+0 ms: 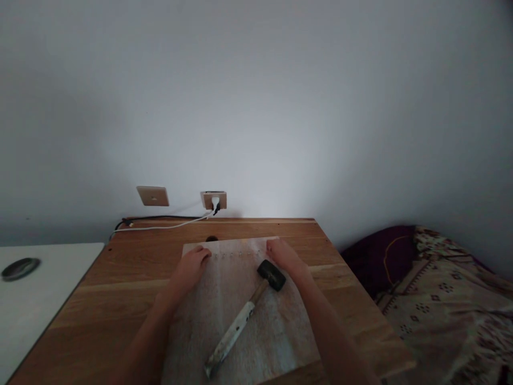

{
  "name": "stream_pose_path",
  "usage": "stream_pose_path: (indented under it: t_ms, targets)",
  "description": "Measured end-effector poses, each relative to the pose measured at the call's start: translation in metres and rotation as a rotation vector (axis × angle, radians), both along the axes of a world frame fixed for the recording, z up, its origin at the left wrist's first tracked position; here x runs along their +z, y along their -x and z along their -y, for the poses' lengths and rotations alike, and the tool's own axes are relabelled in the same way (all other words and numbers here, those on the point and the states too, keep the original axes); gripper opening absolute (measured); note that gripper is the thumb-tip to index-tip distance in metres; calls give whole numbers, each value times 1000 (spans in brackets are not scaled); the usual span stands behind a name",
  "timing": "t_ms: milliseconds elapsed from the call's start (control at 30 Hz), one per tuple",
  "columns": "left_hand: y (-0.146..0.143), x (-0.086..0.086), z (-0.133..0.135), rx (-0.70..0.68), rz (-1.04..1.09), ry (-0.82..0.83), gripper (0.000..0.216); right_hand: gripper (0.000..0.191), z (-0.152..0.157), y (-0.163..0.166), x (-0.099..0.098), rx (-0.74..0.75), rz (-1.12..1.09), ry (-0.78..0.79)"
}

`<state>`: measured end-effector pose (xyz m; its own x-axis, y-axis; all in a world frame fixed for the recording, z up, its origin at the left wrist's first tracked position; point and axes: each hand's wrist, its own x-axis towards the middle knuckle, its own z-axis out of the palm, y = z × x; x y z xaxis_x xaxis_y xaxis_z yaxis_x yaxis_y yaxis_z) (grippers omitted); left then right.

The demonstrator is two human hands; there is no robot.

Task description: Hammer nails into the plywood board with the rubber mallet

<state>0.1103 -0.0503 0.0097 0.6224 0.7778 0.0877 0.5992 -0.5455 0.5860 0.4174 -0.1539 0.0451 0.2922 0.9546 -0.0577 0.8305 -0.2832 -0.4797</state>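
Note:
A pale wooden board lies on the table, with a row of several small nails or screws along its far edge. My left hand rests at the row's left end, fingers curled together. At the right end is my right hand, its fingers also pressed together near the board's far right corner. Whatever the fingertips hold is too small to make out. Between my arms a mallet with a black head and a wood-and-white handle lies diagonally on the board, its head close to my right hand.
The wooden table meets the wall, where a white plug sits in a socket. A white cable runs along the back edge. A dark round object stands behind the board. A white surface is left; patterned fabric is right.

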Motion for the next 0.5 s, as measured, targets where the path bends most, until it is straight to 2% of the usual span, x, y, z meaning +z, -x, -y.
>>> stream_pose_path:
  t_ms: [67, 133, 233, 300, 367, 400, 500]
  targets:
    - [1, 3, -5, 2, 84, 16, 20, 11, 3, -4, 2, -8, -59, -48]
    - [2, 7, -11, 68, 227, 69, 14, 12, 9, -7, 5, -30, -127, -109]
    - [1, 8, -17, 265, 542, 281, 26, 28, 15, -8, 8, -65, -208, -170]
    - [-2, 5, -18, 323, 684, 472, 32, 32, 13, -7, 7, -74, -212, -156]
    - [-5, 2, -17, 310, 658, 562, 30, 32, 6, -3, 6, -67, -168, -92]
    - [-6, 1, -15, 289, 582, 540, 29, 31, 1, 0, 5, -57, -131, -48]
    - [-8, 2, -8, 205, 207, 283, 25, 23, -13, 11, 3, 3, -2, 100]
